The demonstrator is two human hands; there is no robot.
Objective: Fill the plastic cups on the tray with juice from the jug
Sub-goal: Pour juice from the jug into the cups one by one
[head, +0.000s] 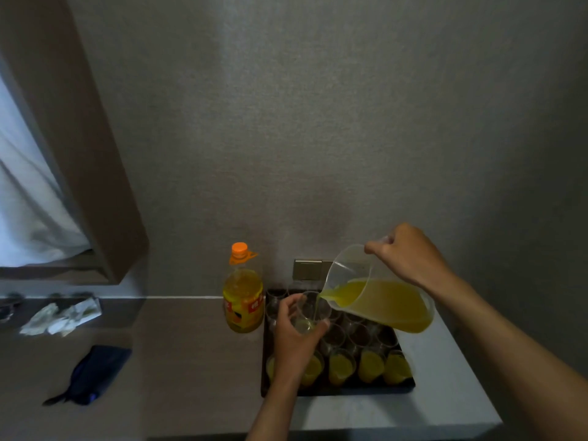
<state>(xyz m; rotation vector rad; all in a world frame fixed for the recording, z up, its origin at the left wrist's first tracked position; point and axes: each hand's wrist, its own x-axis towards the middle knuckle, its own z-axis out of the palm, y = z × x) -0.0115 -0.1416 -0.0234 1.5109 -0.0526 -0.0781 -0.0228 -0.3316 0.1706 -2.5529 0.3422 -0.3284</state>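
Pouring is under way: my right hand [410, 256] grips the jug [378, 300] handle, fingers closed round it, spout tipped toward 9 o'clock, long axis near level. My left hand [296, 338] holds a cup [313, 308] above the tray [337, 391], fingers wrapped round it, barely filled. Nearest row, at 6 o'clock, looks full; the cups behind look empty. I judge under half done.

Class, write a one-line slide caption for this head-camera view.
Right hand tips the jug, pouring juice into a cup held by the left hand above the tray.
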